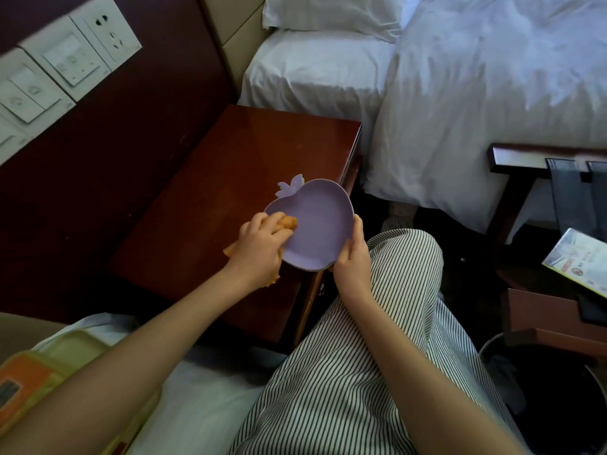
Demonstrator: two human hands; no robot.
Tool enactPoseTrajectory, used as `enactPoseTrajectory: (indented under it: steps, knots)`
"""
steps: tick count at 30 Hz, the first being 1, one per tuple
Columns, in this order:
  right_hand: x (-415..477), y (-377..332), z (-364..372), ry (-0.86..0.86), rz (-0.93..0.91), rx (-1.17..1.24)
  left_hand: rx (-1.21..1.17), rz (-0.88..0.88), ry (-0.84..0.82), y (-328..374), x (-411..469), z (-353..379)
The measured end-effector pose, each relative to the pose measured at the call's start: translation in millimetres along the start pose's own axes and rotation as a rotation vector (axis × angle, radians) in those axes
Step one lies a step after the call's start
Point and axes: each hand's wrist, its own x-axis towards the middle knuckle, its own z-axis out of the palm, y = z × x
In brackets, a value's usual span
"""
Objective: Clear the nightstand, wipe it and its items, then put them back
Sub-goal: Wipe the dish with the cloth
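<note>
Right hand has its grip closed on the near edge of the purple fruit-shaped dish, thumb on the rim, holding it tilted over the nightstand front corner. My left hand is bunched around an orange cloth, pressing it into the dish. Surface looks bare otherwise.

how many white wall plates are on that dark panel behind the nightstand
4 in view, in a diagonal row at upper left: a socket plate, a switch plate, another switch plate, and one cut off at the frame's left edge. More may lie out of frame.
</note>
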Motion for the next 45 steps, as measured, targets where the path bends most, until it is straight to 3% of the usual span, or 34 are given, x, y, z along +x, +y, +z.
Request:
enactPoseTrajectory:
  steps: [3, 7, 10, 13, 16, 24, 32, 36, 41, 45]
  knots:
    - [0, 0, -1, 0.044, 0.055, 0.002, -0.593, -0.323, 0.389, 6, -1, -2]
    - [2, 4, -4, 0.062, 0.167, 0.038, -1.263, -0.930, 0.539, 8, 13, -6]
    - [4, 5, -6, 0.051, 0.223, 0.119, -1.502, -0.986, 0.267, 11, 20, -3]
    - [3, 3, -6, 0.033, 0.263, 0.145, -1.707, -0.835, -0.065, 18, 24, -2]
    - [1, -2, -7, -0.014, 0.307, 0.202, -1.854, -0.678, -0.208, 25, 22, -9]
    - [1, -4, -5, 0.015, 0.363, 0.118, -1.834, -0.420, -0.282, 20, 5, -10]
    - [-2, -8, -4, 0.063, 0.278, -0.031, -1.734, -0.346, -0.197, 3, -10, -3]
    - [-3, -10, -5, 0.067, 0.251, -0.047, -1.457, -0.561, 0.061, 4, -5, -4]
    - [-1, -9, -2, 0.186, 0.271, -0.043, -1.021, -0.657, 0.164, -4, -5, 2]
    - [3, -10, -6, 0.275, 0.335, 0.076, -0.876, -0.861, 0.371, -39, -2, -12]
